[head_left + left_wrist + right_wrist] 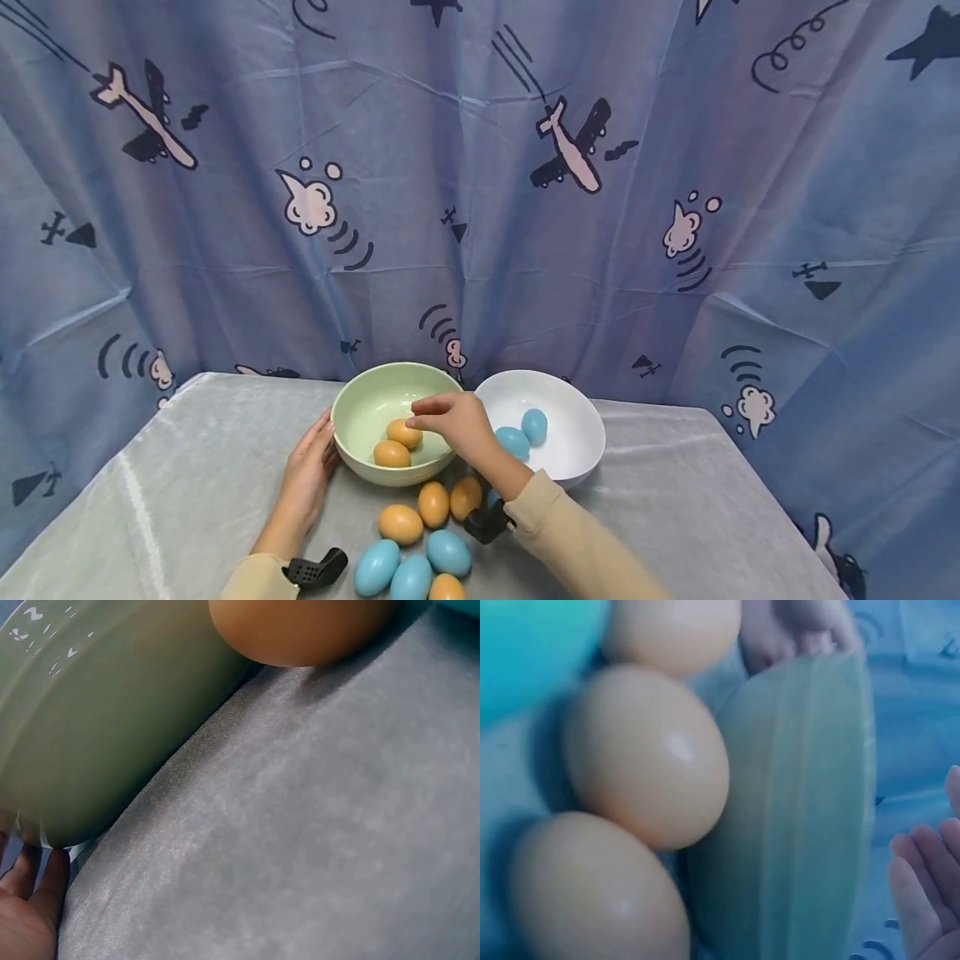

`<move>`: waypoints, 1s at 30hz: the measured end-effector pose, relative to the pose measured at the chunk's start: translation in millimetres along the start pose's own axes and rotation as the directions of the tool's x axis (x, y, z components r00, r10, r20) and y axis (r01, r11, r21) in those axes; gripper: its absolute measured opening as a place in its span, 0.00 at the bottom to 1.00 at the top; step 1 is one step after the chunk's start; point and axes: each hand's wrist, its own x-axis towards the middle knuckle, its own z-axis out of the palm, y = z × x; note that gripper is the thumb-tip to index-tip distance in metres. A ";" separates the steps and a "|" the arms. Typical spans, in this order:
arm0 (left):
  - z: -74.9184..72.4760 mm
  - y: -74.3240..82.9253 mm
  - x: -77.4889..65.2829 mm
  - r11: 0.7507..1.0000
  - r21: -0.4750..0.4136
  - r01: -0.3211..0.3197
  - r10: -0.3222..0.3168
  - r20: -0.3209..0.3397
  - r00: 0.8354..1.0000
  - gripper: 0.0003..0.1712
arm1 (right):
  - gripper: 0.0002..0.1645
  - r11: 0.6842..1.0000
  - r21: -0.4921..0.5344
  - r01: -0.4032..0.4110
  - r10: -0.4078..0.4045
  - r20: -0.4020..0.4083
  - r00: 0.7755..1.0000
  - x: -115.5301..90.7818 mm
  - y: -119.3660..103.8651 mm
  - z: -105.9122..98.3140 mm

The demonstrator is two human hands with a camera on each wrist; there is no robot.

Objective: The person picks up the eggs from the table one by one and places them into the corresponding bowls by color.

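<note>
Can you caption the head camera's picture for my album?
Left hand touches a green bowl holding two orange eggs; right hand hovers over it.

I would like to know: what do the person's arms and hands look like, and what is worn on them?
The left hand and right hand are bare, without gloves. The left sleeve and right sleeve are plain beige. Near each cuff is a small black device; the left device has tiny dots or holes. No cable shows.

Btm orange egg [447,588] cut off by head-view edge; my R hand [459,423] part-hides white bowl [573,437]; blue egg [532,656] blurry in R-wrist view.
</note>
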 end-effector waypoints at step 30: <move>1.6 -0.7 0.6 1.000 -0.010 0.000 0.000 -0.012 1.000 0.37 | 0.30 0.923 0.289 -0.253 0.166 0.294 0.941 -145.5 42.3 -30.8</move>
